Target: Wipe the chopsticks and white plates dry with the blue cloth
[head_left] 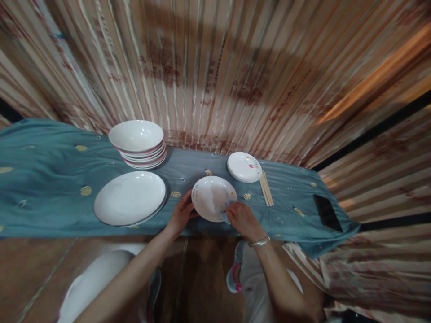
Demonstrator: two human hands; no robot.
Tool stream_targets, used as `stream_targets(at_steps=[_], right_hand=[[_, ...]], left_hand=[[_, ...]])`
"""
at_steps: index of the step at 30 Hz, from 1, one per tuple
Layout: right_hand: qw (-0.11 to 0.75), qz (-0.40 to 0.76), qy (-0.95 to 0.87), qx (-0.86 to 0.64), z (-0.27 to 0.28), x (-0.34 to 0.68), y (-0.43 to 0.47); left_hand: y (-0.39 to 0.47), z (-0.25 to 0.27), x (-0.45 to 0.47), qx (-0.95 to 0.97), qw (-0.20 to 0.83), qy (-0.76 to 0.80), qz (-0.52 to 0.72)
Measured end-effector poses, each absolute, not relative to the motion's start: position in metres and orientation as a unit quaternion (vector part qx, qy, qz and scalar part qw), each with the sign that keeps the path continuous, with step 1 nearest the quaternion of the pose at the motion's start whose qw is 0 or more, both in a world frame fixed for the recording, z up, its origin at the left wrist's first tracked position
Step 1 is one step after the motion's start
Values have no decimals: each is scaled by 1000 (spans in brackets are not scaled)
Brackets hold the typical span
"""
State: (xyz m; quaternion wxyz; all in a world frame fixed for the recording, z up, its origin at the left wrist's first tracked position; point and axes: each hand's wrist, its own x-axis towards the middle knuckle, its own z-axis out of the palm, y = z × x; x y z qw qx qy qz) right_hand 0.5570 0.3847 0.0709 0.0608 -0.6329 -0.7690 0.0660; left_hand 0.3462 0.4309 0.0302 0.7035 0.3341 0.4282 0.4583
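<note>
A white plate (210, 197) with small flower prints near its rim is in front of me at the table's middle. My left hand (182, 211) grips its left edge, thumb near the rim and fingers partly hidden beneath. Bunched in my right hand (243, 217) is a pale bluish cloth (225, 214), pressed against the plate's lower right rim. The fingers of that hand are closed round the cloth. Just beyond, to the right, lies a small stack of flowered plates (243, 167), beside several wooden chopsticks (266, 189).
A stack of white bowls (138, 139) with red rims stands at the back left. In front of it lie large oval white plates (129, 199). A black phone (327, 212) rests near the right end of the green-blue tablecloth (60, 179). A patterned curtain (202, 67) hangs behind.
</note>
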Motion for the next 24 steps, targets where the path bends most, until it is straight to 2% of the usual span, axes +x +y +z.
stream_targets(at_steps=[5, 12, 19, 24], right_hand=[[90, 20, -765, -638, 55, 560, 397], [160, 39, -764, -624, 37, 565, 409], [161, -5, -760, -629, 23, 547, 432], [214, 24, -757, -616, 15, 535, 442]], left_hand=[[429, 34, 346, 344, 706, 413, 461], [430, 35, 346, 357, 705, 412, 455], [431, 32, 345, 353, 708, 414, 451], [431, 33, 345, 347, 715, 412, 446]])
